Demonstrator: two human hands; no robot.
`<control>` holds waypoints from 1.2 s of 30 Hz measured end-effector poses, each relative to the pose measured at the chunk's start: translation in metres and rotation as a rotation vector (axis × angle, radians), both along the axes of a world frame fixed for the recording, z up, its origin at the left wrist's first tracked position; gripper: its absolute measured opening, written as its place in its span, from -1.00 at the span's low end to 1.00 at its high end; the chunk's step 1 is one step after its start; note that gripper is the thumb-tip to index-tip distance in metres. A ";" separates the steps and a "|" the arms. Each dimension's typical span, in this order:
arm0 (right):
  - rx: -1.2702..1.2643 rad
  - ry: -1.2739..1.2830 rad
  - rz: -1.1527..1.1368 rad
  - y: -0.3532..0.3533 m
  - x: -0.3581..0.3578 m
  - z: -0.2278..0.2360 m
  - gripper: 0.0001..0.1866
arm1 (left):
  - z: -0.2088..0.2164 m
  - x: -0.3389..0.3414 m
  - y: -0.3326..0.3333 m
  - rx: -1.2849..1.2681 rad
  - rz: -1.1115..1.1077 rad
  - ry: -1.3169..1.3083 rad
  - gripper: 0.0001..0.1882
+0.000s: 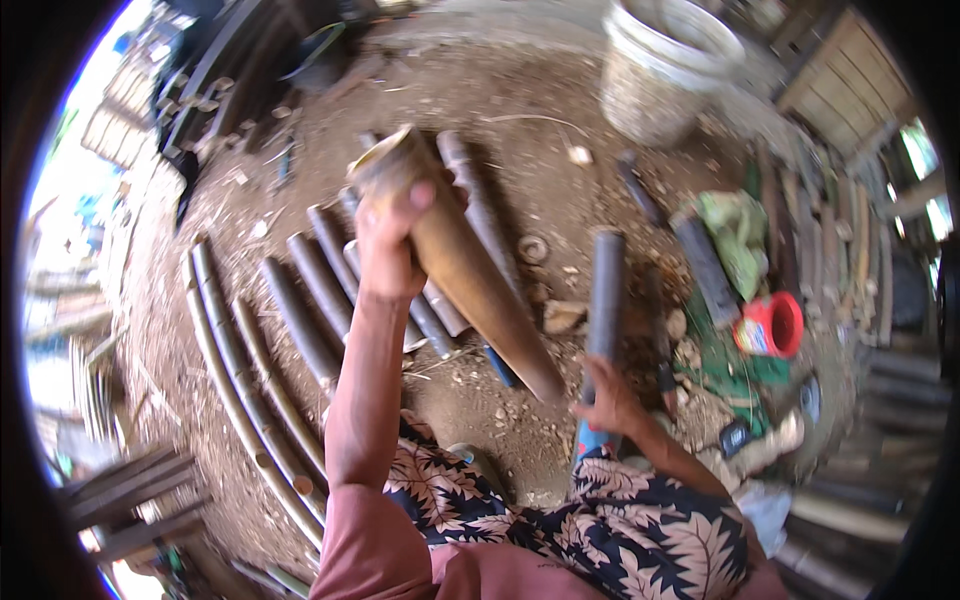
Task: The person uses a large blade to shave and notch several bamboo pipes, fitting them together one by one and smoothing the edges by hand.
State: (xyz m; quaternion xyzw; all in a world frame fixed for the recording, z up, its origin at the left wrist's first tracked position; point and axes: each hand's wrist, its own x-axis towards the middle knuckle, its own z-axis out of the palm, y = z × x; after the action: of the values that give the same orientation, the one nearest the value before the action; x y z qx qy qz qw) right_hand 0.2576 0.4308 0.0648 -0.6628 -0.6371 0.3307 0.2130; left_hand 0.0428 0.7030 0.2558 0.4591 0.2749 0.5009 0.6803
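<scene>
My left hand is wrapped round a thick yellow-brown bamboo tube near its upper end. A pale rim shows at that end, and the tube slants down to the right across the middle of the view. My right hand has its thumb and fingers apart, lying over the lower part of a dark grey tube beside my right leg; whether it presses on that tube is unclear. Below the left hand, several dark tubes lie side by side on the ground, partly hidden by my forearm.
Long bamboo poles lie at the left. A dirty white bucket stands far right. Nearer are a red container, a green sack and another dark tube. Chips litter the dirt floor.
</scene>
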 end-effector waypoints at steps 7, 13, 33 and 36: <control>-0.114 -0.503 -0.684 -0.061 0.106 -0.072 -0.30 | -0.102 0.044 -0.104 0.144 0.090 0.225 -0.21; -0.174 -0.440 -0.616 -0.118 0.120 -0.128 -0.27 | -0.106 0.048 -0.128 0.254 0.296 0.177 -0.09; -0.561 0.013 -0.638 -0.086 0.178 -0.009 -0.37 | -0.059 0.092 -0.122 0.336 0.142 -0.008 -0.07; -0.234 -0.272 -0.484 -0.102 0.195 0.003 -0.54 | -0.060 0.094 -0.119 0.325 0.129 -0.021 -0.06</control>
State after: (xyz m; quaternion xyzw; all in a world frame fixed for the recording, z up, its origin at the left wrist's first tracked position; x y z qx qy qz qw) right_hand 0.4526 0.3287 0.0676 -0.8536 -0.4409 0.2499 0.1205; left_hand 0.1370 0.5838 0.1957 0.5390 0.2123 0.5863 0.5663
